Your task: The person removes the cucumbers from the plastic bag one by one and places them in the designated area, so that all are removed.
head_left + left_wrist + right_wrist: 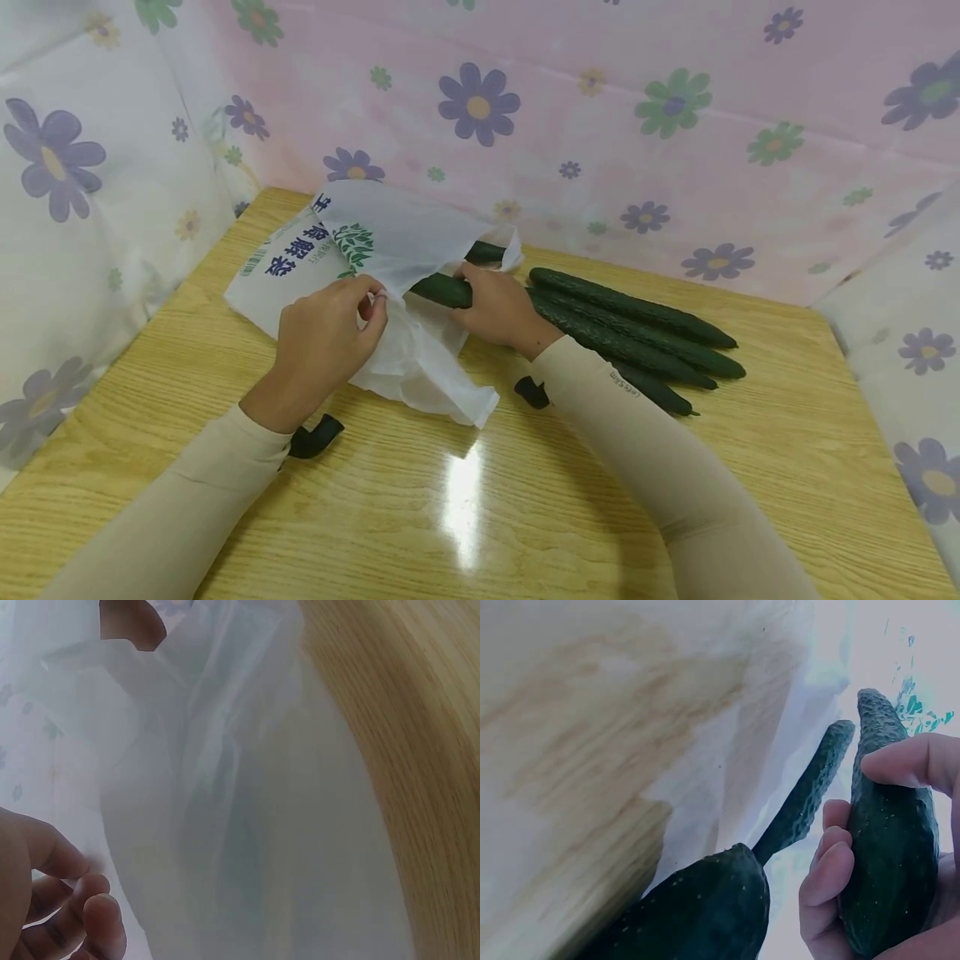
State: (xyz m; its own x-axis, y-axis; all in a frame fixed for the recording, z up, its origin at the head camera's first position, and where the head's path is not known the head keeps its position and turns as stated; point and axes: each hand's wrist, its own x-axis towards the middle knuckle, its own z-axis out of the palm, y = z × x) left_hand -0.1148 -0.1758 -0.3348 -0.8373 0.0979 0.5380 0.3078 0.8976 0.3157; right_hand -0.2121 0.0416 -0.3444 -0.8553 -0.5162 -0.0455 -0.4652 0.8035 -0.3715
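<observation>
A white plastic bag [292,258] with green leaf print lies on its side at the left of the table. My left hand [326,333] pinches the rim of its mouth between thumb and fingers. In the left wrist view the fingers [56,851] are curled beside the translucent bag [240,810]. My right hand [498,308] grips a dark green cucumber [442,291], whose far end is inside the bag mouth. The right wrist view shows thumb and fingers wrapped around this cucumber [892,847]. Another cucumber [486,252] lies in the bag, mostly hidden.
Several cucumbers [637,308] lie side by side on the wooden table [795,433], right of the bag and partly behind the right forearm. A black strap end [318,437] hangs by the left wrist, another [532,392] by the right. Flowered cloth [570,100] encloses the table's back and sides.
</observation>
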